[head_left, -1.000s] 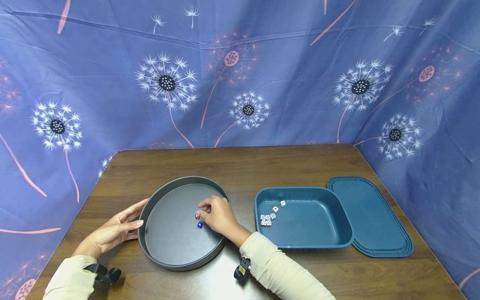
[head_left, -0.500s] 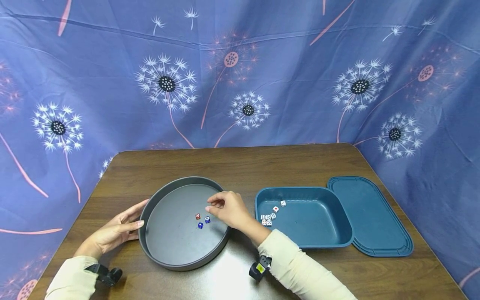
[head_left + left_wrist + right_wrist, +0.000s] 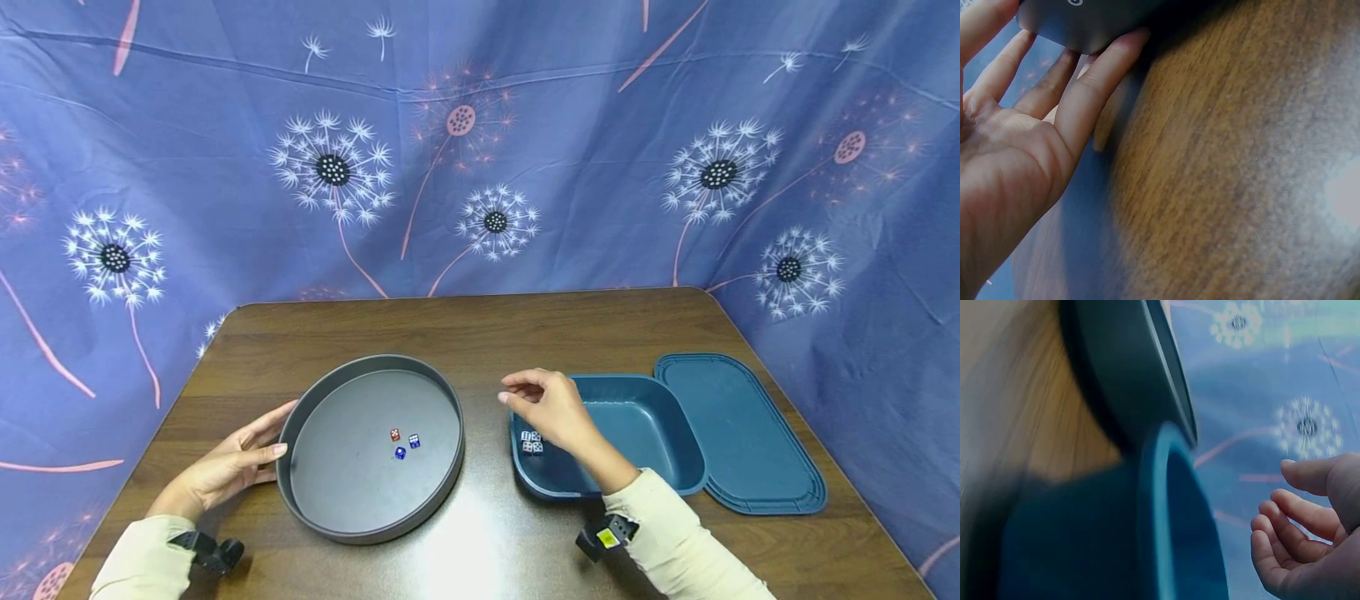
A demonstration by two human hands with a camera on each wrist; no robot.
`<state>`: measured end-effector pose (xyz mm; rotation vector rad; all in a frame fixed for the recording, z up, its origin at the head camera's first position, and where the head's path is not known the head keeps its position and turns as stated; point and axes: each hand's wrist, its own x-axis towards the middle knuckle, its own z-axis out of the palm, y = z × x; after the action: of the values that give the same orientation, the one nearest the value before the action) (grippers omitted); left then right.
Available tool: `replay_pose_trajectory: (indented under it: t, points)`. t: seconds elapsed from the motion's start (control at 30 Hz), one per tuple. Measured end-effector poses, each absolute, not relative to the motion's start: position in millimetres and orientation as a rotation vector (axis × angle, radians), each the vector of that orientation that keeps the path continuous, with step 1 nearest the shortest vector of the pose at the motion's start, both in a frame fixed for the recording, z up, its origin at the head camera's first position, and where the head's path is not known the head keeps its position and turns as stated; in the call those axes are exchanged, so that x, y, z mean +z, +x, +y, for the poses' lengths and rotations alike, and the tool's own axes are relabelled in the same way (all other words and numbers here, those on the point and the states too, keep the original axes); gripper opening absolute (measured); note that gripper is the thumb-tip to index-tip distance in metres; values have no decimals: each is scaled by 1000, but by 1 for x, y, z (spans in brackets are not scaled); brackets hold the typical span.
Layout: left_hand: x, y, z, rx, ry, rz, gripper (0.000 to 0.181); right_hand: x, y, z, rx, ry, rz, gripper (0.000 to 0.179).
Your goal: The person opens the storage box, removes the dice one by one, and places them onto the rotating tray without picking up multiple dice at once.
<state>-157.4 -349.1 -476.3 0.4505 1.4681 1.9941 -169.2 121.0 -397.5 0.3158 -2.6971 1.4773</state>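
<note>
My left hand [image 3: 228,462] rests its fingertips and thumb against the outer side of a round dark grey pan [image 3: 330,500]. The left wrist view shows the fingers [image 3: 1091,94] extended to the pan's wall [image 3: 1085,28]. Inside the pan lie a red die [image 3: 395,434] and two blue dice, one blue die [image 3: 415,441] close to the other blue die [image 3: 401,453]. My right hand [image 3: 551,408] hovers over the left end of a blue plastic tub [image 3: 611,496], its fingers loosely bent with nothing between them. White dice [image 3: 532,442] sit in the tub, some hidden beneath this hand.
A blue lid [image 3: 750,433] lies flat to the right of the tub, touching its edge. Everything stands on a brown wooden table [image 3: 480,333]. A blue dandelion-print cloth [image 3: 480,150] hangs behind it and along both sides.
My right hand let go of a blue die beside the red one, rose out of the pan and moved right to the tub. The left hand stayed at the pan.
</note>
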Motion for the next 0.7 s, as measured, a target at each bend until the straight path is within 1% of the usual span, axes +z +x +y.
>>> replay_pose_trajectory:
  t: [0.2, 0.37, 0.7]
  points:
    - [-476, -157, -349, 1993, 441, 1487, 66, -411, -171, 161, 1383, 187, -2700, 21]
    - [-475, -156, -349, 1992, 452, 1482, 66, -428, -175, 184, 1325, 105, -2713, 19]
    - [-476, -156, -347, 1999, 466, 1464, 67, -445, -177, 200, 1203, 70, -2808, 19]
